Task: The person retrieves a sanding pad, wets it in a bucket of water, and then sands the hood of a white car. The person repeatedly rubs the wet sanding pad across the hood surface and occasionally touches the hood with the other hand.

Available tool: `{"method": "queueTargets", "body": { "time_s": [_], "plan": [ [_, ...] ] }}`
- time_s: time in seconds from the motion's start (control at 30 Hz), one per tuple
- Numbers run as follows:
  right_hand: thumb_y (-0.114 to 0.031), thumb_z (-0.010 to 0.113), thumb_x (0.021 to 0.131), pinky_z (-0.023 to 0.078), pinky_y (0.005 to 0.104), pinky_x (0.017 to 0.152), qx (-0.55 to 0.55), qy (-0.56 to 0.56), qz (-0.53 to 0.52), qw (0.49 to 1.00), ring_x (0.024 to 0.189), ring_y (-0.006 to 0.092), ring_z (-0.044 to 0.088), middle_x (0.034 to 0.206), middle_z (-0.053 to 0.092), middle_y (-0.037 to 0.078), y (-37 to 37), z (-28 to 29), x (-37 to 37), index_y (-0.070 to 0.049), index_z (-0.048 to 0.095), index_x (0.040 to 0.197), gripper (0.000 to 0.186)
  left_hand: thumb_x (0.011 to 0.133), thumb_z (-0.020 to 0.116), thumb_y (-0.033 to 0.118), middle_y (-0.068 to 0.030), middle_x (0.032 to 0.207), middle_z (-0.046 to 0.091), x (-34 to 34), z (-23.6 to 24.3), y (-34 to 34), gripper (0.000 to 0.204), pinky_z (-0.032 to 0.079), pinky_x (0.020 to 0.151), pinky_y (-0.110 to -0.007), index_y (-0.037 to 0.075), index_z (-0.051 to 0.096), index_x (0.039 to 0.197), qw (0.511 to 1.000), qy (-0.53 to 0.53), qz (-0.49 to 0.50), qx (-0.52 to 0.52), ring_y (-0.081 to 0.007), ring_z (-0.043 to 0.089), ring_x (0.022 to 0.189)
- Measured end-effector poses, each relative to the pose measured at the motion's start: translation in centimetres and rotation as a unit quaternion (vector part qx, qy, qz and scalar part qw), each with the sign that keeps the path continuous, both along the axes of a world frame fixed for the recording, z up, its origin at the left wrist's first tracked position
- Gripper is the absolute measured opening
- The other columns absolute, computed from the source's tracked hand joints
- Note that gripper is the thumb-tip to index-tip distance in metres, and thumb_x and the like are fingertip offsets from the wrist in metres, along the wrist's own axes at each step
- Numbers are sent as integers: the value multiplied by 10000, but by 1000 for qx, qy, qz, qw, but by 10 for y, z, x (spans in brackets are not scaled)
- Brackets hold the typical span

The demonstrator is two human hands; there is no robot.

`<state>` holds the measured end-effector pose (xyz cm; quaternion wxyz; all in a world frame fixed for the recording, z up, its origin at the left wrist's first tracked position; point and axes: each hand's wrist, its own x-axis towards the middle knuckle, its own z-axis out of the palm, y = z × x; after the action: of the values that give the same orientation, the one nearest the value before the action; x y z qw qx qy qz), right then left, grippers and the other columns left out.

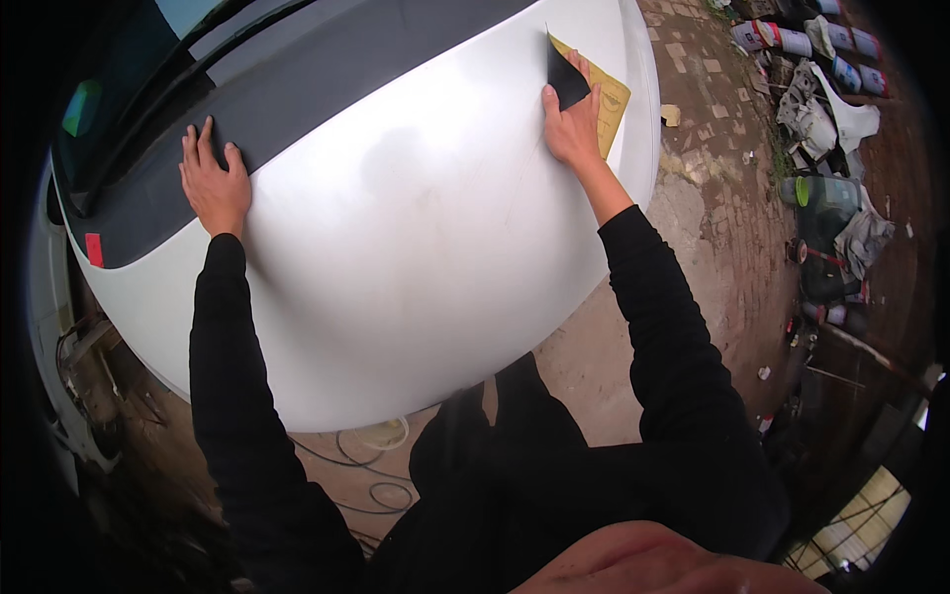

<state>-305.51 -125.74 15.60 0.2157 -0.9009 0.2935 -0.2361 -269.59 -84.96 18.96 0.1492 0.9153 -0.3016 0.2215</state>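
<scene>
My right hand (574, 127) grips a sheet of sandpaper (613, 107) near the far right edge of a white car panel (396, 247). One corner of the sheet is folded over, so its dark grit side shows beside the yellow backing. The thumb lies along the dark flap, while the other fingers are partly hidden by the paper. On the left, my left hand (216, 188) rests with spread fingers across the border between the white paint and a dark grey strip (327, 94). Nothing is held in it. Faint smudges and fine scratches mark the white surface between my hands.
A wiper and window glass lie beyond the strip, with red tape (94, 249) at its left end. A hose (381, 490) coils on the floor below. Cans (782, 40), a green-rimmed container (826, 193) and scrap parts are piled along the right.
</scene>
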Motion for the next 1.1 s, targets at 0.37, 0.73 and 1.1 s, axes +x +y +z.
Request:
{"method": "queueTargets", "body": {
  "time_s": [0.37,0.73,1.1],
  "plan": [
    [-264,537,1049,60,624,1334,82,135,59,986,1693,393,116,1824,187,180,315,-43,-147,-31,241,1737,784,1070,526,388,-123,1716,452,9,-10,-2,578,249,1344,-505,220,525,1623,1000,-26,3,-12,-302,376,1616],
    [-348,440,1112,22,521,1374,5,-11,-65,998,1703,300,104,1821,212,144,-11,-2,26,-51,235,1742,726,1070,528,387,-117,1718,450,8,-7,0,580,254,1345,-503,219,522,1625,1000,-25,12,7,-295,376,1617],
    [-330,429,1117,24,534,1372,18,58,20,998,1705,304,92,1830,169,150,86,10,-7,-77,213,1751,715,1064,538,365,-121,1714,452,4,-6,1,576,247,1346,-507,211,528,1619,1000,-3,8,6,-298,376,1616]
  ]
}}
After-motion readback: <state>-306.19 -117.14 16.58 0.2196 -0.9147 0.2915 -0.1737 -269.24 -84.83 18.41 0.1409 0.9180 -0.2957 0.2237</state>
